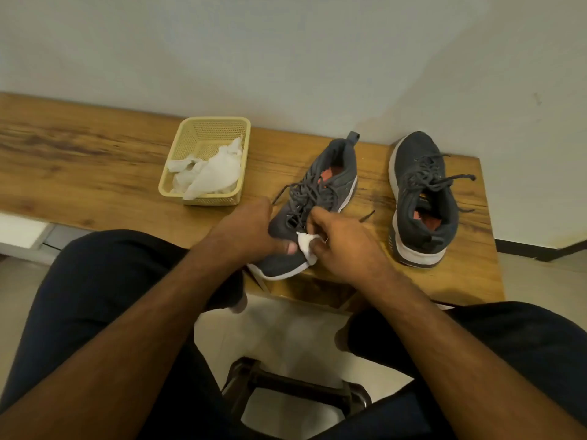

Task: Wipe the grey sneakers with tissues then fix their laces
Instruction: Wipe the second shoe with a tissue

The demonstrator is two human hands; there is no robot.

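1. The near sneaker (320, 198) lies on the wooden bench (95, 173), toe toward the person and jutting a little over the front edge, its laces (305, 192) loose.
2. The right hand (346, 242) has its fingers curled round a white tissue (306, 246), pressing it against the toe of this sneaker.
3. The left hand (251, 230) grips the toe area from the other side, fingers bent over the upper, thumb beside the tissue.
4. The second sneaker (422, 198) stands apart to the right on the bench, heel toward the person, laces untied.
5. A cream basket (241, 160) to the left of the sneakers holds crumpled tissues (212, 173).
6. A pale wall (286, 58) rises behind the bench.
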